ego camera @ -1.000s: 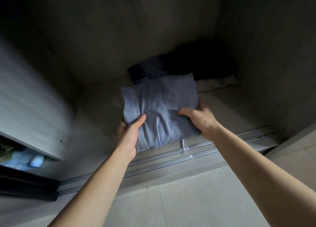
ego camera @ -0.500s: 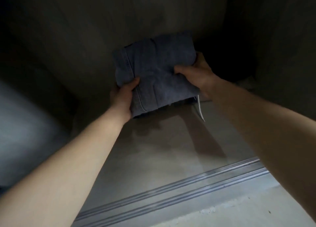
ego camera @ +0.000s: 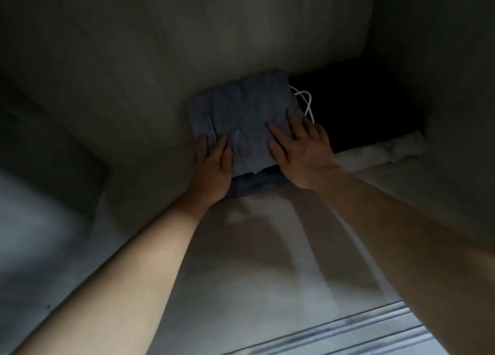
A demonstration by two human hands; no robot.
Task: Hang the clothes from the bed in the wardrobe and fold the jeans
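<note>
The folded blue-grey jeans (ego camera: 241,121) lie deep inside the wardrobe, against its back wall (ego camera: 187,46). They rest on a darker blue folded cloth (ego camera: 254,184) that shows under their near edge. My left hand (ego camera: 214,167) lies flat on the jeans' near left corner, fingers extended. My right hand (ego camera: 302,151) rests palm down on their right side with fingers spread. Neither hand grips the fabric. A white cord (ego camera: 308,103) loops out at the jeans' right edge.
A dark pile of clothes (ego camera: 361,108) fills the back right corner, with a white cloth (ego camera: 388,151) under it. The pale wardrobe floor (ego camera: 241,261) stretches toward me to the metal sliding-door track (ego camera: 361,330). Wardrobe walls close in left and right.
The jeans went from held in the air to lying at the back of the wardrobe floor. Both hands moved forward with them and now lie flat on top.
</note>
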